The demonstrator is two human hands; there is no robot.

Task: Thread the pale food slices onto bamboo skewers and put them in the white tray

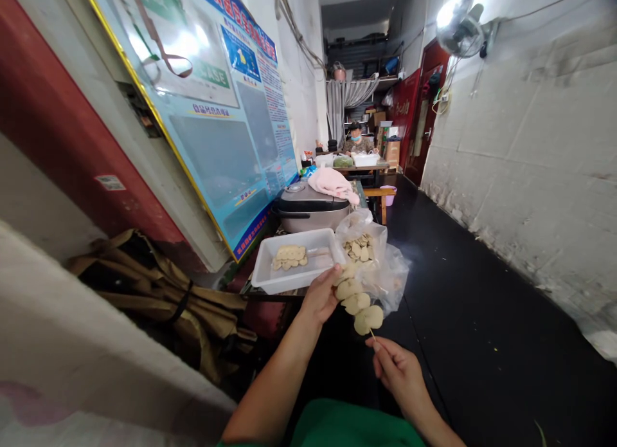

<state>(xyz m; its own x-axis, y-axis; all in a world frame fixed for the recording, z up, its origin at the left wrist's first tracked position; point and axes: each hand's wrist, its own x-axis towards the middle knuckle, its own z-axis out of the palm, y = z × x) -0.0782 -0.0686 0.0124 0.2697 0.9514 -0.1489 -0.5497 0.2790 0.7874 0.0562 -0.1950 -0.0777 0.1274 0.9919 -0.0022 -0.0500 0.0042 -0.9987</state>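
Between my two hands is a skewer of thin, pale round slices point(357, 303), slanting down toward me. My right hand point(398, 370) is closed, pinching the bare stick end at the bottom. Around the upper slices my left hand point(322, 296) is closed, with some fingers hidden behind it. Just beyond, a white plastic tray point(265, 281) holds a small stack of similar slices point(290, 257) at its left. To the right of the tray, a clear plastic bag point(378, 235) lies open with many loose slices point(359, 248) in it.
A grey and black cooker point(313, 212) with a pink cloth point(332, 182) on top stands behind the tray. Brown folded canvas point(168, 299) is at the left. Another person point(357, 141) sits at a far table. A wooden stool point(384, 202) and a purple bucket point(388, 195) stand on the dark floor.
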